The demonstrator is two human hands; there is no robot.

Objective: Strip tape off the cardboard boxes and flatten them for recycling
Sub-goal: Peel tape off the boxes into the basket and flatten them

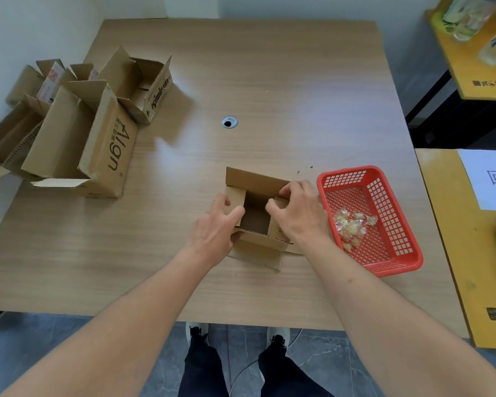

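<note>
Upper left of frame: I see a cluster of opened cardboard boxes (69, 121) on the surface (269, 81), flaps up. The nearest one reads "Align" on its side; a smaller printed one sits behind it, toward the top of the frame. The leftmost boxes overhang the surface's left edge.

Centre of frame: a round cable grommet (229, 122) set in the surface, well apart from everything.

Lower centre: a small open box (255, 216), top flaps spread, the far flap standing up. My left hand (212, 227) wraps the box's left side, thumb over the rim, fingers outside on the left flap. My right hand (298, 210) is on the box's right side, fingers curled and pinching the right flap's edge near the far corner. I can't tell if any tape is between the fingers.

Just right of the box: a red plastic basket (384, 253), right hand nearly touching its left wall. A pile of crumpled clear tape (352, 224) lies inside it.

Right edge of frame: a yellow side table (455, 267) carrying a white printed sheet (487, 179). Upper right: a second yellow table (470, 75) with bottles, blurred.
</note>
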